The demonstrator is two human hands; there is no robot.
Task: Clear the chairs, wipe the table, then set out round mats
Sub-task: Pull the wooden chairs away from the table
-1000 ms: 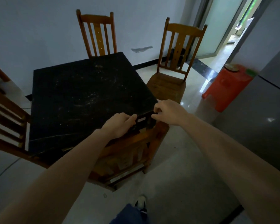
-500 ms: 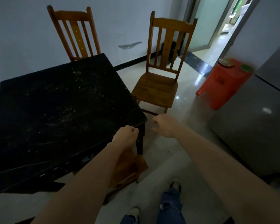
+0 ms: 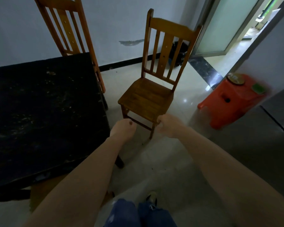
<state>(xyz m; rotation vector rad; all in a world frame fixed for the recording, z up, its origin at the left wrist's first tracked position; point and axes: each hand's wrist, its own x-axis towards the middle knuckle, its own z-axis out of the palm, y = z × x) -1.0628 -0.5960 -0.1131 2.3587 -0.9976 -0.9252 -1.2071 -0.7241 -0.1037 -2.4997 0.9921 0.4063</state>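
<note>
Your left hand point(image 3: 123, 128) is clenched into a fist with the thumbnail up and holds nothing. It hangs just off the table's right corner, in front of the chair's front rail. Your right hand point(image 3: 166, 126) is curled too, its knuckles at the front right corner of the chair point(image 3: 146, 97) seat, but you cannot tell from this view whether the fingers grasp the wood or only meet it. That chair stands on the pale tiled floor point(image 3: 162, 161) just beside the table point(image 3: 39, 112) and apart from it, its seat bare and its back towards the wall. The table is black, its top speckled with pale crumbs and smears, and it fills the left side. A far chair point(image 3: 64, 30) stands at its back edge, its back rising above the top. A near chair point(image 3: 44, 190) is tucked under the front edge, with only part of its seat showing below your left forearm. To the right an orange stool point(image 3: 233, 102) stands near a grey cabinet point(image 3: 269, 153); a round flat thing point(image 3: 236, 78) and a green thing point(image 3: 258, 88) lie on top of the stool. Behind the chair a dark bag point(image 3: 179, 53) sits by the wall, beside a frosted door point(image 3: 228, 25) standing ajar. Your jeans point(image 3: 138, 213) and one shoe point(image 3: 152, 198) show at the bottom.
</note>
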